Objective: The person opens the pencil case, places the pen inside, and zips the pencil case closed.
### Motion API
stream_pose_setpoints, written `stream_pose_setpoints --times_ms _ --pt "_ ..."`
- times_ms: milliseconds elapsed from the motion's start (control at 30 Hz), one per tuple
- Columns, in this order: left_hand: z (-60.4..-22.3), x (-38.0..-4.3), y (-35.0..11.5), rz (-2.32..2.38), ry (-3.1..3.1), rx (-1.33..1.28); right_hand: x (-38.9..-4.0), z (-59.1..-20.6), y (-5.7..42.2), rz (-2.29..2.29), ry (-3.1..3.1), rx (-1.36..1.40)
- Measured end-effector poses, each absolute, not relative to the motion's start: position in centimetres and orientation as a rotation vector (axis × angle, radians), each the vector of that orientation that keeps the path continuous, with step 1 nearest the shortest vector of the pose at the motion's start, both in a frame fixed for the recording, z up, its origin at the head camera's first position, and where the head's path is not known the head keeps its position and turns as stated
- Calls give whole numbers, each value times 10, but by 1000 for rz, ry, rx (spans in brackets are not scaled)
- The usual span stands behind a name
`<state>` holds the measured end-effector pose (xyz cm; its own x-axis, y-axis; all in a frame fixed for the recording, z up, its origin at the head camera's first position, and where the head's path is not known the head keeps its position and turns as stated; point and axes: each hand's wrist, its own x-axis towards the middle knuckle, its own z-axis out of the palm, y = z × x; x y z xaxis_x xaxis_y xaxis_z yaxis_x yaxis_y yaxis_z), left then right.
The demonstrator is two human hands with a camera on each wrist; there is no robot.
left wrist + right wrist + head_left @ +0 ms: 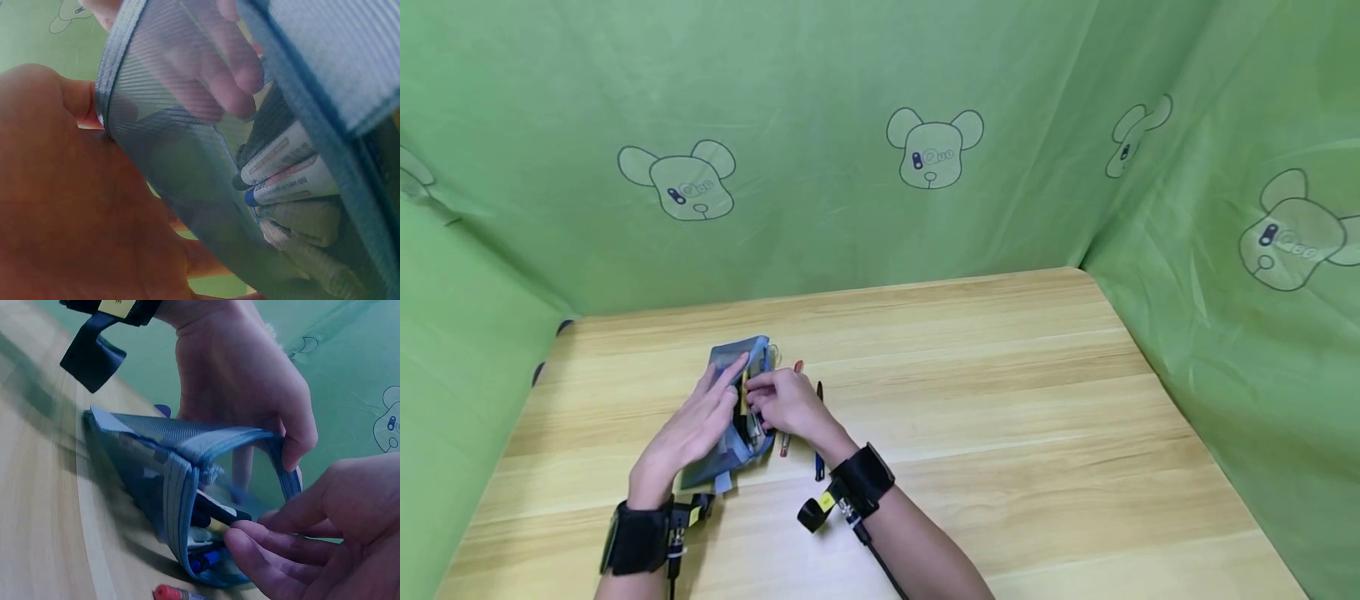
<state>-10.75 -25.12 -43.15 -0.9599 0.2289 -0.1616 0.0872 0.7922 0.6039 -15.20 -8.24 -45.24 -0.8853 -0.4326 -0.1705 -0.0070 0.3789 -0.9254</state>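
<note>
A blue mesh pencil pouch lies on the left of the table with its zipped mouth facing right. My left hand holds its upper wall, thumb on the rim in the right wrist view, fingers behind the mesh. My right hand reaches into the mouth, thumb and fingers bent close together. Their tips meet the end of a black and yellow pen inside; I cannot tell whether they pinch it. White markers with dark and blue ends show through the mesh. A blue-ended pen lies low in the opening.
Right of the pouch, a red-ended pen lies partly under my right hand. A dark pen lies beside it, near my right wrist strap. The wooden table has green curtains behind and at both sides.
</note>
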Motion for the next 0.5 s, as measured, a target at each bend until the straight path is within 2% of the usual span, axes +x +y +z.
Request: stream_pose_setpoints --times_ms 267,500 --pt "-432 -108 -250 916 2756 259 -157 -454 -64 -1626 2261 -369" --pt "-432 -110 -249 921 2743 237 -163 -454 -36 -1574 2557 -447"
